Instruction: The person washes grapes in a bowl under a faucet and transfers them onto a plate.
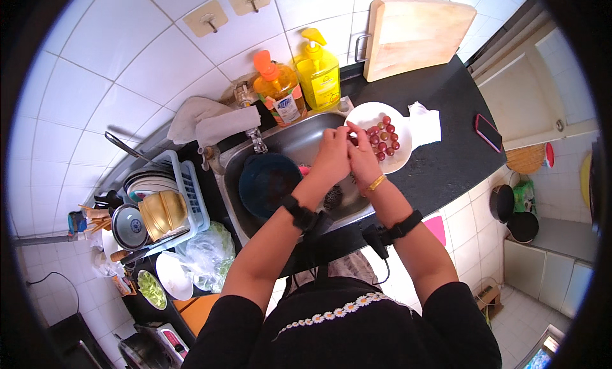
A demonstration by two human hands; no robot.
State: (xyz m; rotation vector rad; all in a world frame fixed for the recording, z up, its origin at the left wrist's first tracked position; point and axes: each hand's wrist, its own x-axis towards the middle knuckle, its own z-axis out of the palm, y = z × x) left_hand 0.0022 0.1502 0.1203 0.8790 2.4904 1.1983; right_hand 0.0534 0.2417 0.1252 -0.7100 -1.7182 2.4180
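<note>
My left hand and my right hand meet over the sink, beside the left rim of a white plate. Their fingertips are together; a dark red grape shows by the right fingers, and whether it is held I cannot tell. Several red grapes lie on the plate. Left of my hands, a dark blue basin stands in the steel sink, with blurred reddish shapes inside. A dark scouring pad lies in the sink below my wrists.
Behind the sink stand an orange soap bottle, a yellow pump bottle and a grey cloth over the faucet. A wooden cutting board leans on the wall. A dish rack is left; a white tissue and phone lie right.
</note>
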